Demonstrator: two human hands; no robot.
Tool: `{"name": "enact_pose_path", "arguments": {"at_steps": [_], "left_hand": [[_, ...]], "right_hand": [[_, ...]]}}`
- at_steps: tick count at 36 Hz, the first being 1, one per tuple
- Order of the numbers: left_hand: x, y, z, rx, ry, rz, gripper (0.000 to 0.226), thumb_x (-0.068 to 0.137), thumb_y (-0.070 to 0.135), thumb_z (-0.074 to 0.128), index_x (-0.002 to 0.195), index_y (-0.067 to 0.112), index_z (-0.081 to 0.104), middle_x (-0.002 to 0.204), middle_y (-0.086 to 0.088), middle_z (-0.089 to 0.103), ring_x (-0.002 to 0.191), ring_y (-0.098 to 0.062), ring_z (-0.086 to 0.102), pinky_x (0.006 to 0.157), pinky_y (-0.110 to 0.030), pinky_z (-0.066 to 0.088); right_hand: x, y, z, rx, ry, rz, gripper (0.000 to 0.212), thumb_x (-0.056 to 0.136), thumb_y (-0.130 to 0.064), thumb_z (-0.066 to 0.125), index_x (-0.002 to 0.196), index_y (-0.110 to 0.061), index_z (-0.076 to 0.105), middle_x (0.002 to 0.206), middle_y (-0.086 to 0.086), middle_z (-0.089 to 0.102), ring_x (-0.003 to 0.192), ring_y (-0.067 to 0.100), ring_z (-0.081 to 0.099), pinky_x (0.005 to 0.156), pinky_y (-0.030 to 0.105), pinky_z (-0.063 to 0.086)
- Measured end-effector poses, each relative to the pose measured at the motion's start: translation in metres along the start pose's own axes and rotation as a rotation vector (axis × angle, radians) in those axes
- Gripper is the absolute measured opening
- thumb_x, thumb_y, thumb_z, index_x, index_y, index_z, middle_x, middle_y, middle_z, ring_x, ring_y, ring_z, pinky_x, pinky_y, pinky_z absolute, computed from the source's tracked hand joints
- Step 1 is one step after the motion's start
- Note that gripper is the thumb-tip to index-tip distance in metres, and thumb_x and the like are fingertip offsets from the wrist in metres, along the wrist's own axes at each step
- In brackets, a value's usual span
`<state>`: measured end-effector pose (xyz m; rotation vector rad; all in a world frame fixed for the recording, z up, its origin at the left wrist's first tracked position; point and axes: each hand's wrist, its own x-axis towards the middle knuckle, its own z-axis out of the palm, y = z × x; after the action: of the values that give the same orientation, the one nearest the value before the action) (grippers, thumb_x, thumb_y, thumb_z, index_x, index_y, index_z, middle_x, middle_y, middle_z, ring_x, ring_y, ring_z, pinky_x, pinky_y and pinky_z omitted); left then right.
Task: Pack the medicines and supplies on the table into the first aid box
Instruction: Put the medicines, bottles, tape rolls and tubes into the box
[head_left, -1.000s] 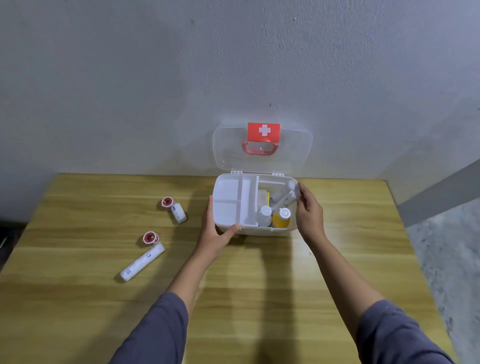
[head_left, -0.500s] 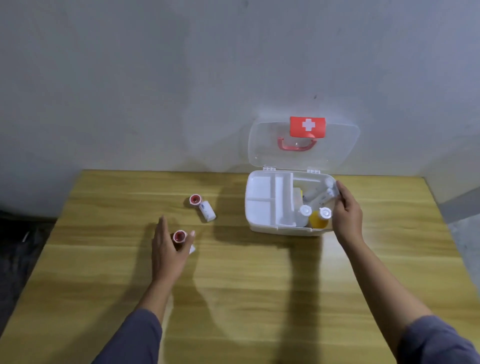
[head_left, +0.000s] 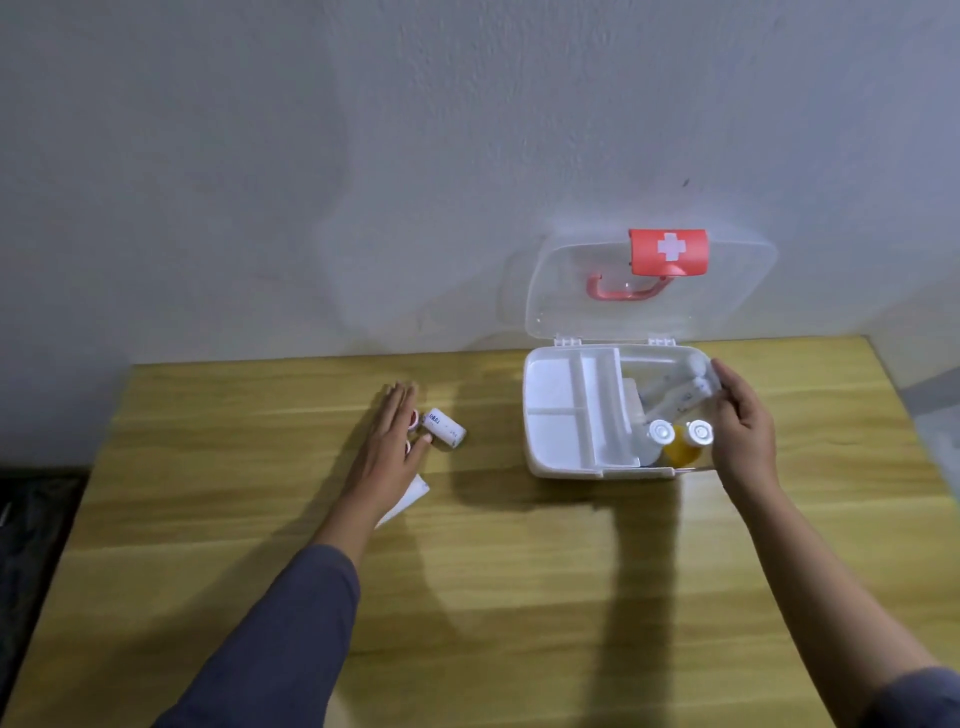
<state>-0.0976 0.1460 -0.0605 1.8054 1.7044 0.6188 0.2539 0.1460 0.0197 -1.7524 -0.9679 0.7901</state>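
Two hands over the wooden tabletop (head_left: 519, 571). Left hand (head_left: 387, 452) flat, fingers spread, lying over the red-capped tubes; a short white tube (head_left: 443, 427) lies just beside its fingertips, a longer white tube (head_left: 408, 499) pokes out under the wrist. Right hand (head_left: 740, 426) wraps the right wall of the first aid box (head_left: 561, 415), lid upright against the wall. Two white-capped bottles (head_left: 678, 434) stand inside, front right.

A white cross sign stands on the red plastic latch (head_left: 668, 251) of the clear box lid. The small white roll (head_left: 443, 427) carries blue print, too blurred to read.
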Motion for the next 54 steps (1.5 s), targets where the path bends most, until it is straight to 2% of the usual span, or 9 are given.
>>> {"name": "enact_pose_path", "arguments": {"at_steps": [8, 15, 19, 23, 30, 33, 39, 46, 54], "left_hand": [[0.011, 0.001, 0.007, -0.118, 0.124, 0.013, 0.037, 0.086, 0.0, 0.054, 0.123, 0.004, 0.055, 0.137, -0.011, 0.048, 0.125, -0.015, 0.042, 0.1, -0.022, 0.036], [0.014, 0.01, 0.004, -0.214, 0.209, -0.116, 0.032, 0.087, -0.003, 0.051, 0.116, 0.006, 0.06, 0.125, -0.01, 0.056, 0.111, -0.017, 0.051, 0.084, -0.001, 0.033], [0.014, 0.03, -0.001, -0.311, 0.313, -0.184, 0.031, 0.087, 0.001, 0.052, 0.117, 0.007, 0.059, 0.124, -0.01, 0.055, 0.112, -0.021, 0.053, 0.09, -0.022, 0.04], [0.009, 0.064, -0.004, -0.406, 0.416, -0.16, 0.03, 0.087, 0.004, 0.056, 0.116, 0.008, 0.059, 0.119, -0.01, 0.057, 0.107, -0.022, 0.056, 0.091, -0.03, 0.045], [-0.009, 0.144, 0.022, -0.449, 0.317, 0.064, 0.03, 0.088, 0.007, 0.057, 0.118, 0.011, 0.06, 0.116, 0.008, 0.055, 0.108, 0.003, 0.052, 0.092, -0.014, 0.043], [-0.012, 0.161, 0.037, -0.426, 0.209, 0.114, 0.031, 0.089, 0.009, 0.055, 0.12, 0.012, 0.058, 0.12, 0.011, 0.052, 0.113, 0.015, 0.044, 0.098, -0.007, 0.034], [-0.011, 0.171, 0.049, -0.293, 0.096, 0.189, 0.031, 0.089, 0.009, 0.054, 0.12, 0.011, 0.058, 0.122, 0.003, 0.055, 0.117, -0.01, 0.05, 0.101, -0.017, 0.037], [0.015, 0.174, 0.047, -0.145, 0.101, 0.186, 0.033, 0.088, 0.004, 0.053, 0.121, 0.008, 0.057, 0.125, -0.006, 0.057, 0.112, -0.009, 0.048, 0.092, 0.002, 0.025], [0.041, 0.176, 0.05, -0.023, 0.053, 0.202, 0.035, 0.088, 0.004, 0.052, 0.123, 0.005, 0.055, 0.127, -0.01, 0.055, 0.117, -0.024, 0.049, 0.094, -0.014, 0.03]], "right_hand": [[0.002, 0.004, 0.0, 0.002, 0.004, 0.018, 0.047, 0.091, 0.006, 0.032, 0.131, -0.01, 0.049, 0.123, -0.001, 0.053, 0.113, 0.01, 0.047, 0.075, -0.009, 0.038], [0.002, 0.003, -0.002, 0.015, -0.018, 0.008, 0.046, 0.091, 0.005, 0.032, 0.131, -0.011, 0.049, 0.129, 0.005, 0.054, 0.114, 0.012, 0.048, 0.08, -0.003, 0.041], [0.002, -0.002, -0.004, -0.016, -0.048, 0.009, 0.046, 0.091, 0.005, 0.033, 0.131, -0.011, 0.049, 0.134, 0.008, 0.053, 0.116, 0.013, 0.048, 0.098, 0.025, 0.037], [0.003, -0.008, -0.006, -0.042, -0.078, 0.028, 0.044, 0.092, 0.005, 0.034, 0.131, -0.01, 0.049, 0.133, 0.007, 0.054, 0.115, 0.012, 0.047, 0.098, 0.025, 0.035], [0.006, -0.009, -0.012, -0.056, -0.12, 0.048, 0.044, 0.092, 0.003, 0.035, 0.13, -0.01, 0.05, 0.134, 0.009, 0.054, 0.123, 0.022, 0.049, 0.109, 0.039, 0.038], [0.007, -0.01, -0.015, -0.056, -0.146, 0.054, 0.046, 0.091, 0.005, 0.033, 0.131, -0.011, 0.048, 0.135, 0.009, 0.054, 0.124, 0.023, 0.048, 0.103, 0.029, 0.037], [0.008, -0.012, -0.021, -0.057, -0.204, 0.03, 0.044, 0.093, 0.002, 0.033, 0.132, -0.011, 0.047, 0.135, 0.007, 0.053, 0.124, 0.021, 0.048, 0.096, 0.023, 0.035], [0.01, -0.008, -0.022, -0.069, -0.221, 0.011, 0.042, 0.094, -0.002, 0.035, 0.132, -0.013, 0.046, 0.137, 0.006, 0.052, 0.125, 0.02, 0.048, 0.096, 0.022, 0.034], [0.012, -0.005, -0.023, -0.068, -0.241, -0.007, 0.043, 0.094, -0.002, 0.034, 0.133, -0.013, 0.046, 0.136, 0.005, 0.053, 0.125, 0.021, 0.048, 0.097, 0.023, 0.035]]}}
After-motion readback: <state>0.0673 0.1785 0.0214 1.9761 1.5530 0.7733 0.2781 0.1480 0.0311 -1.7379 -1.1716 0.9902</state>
